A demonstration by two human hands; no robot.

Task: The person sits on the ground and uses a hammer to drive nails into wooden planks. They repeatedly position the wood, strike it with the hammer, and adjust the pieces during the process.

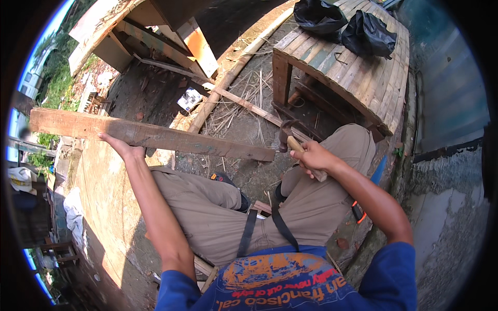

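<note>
My left hand grips a long, worn wooden board from its near side. The thumb shows at the front face; the other fingers are mostly hidden by the wood. The board crosses in front of my knees, its right end just left of the hammer. In my right hand, closed around the wooden handle, is a claw hammer. Its dark metal head points away from me and stands close to the board's end, seemingly apart from it.
A slatted bench stands at the far right with black plastic bags on it. A wooden cabinet-like frame lies at the far left. A bamboo pole and a thin wood strip cross the ground. A corrugated wall rises at right.
</note>
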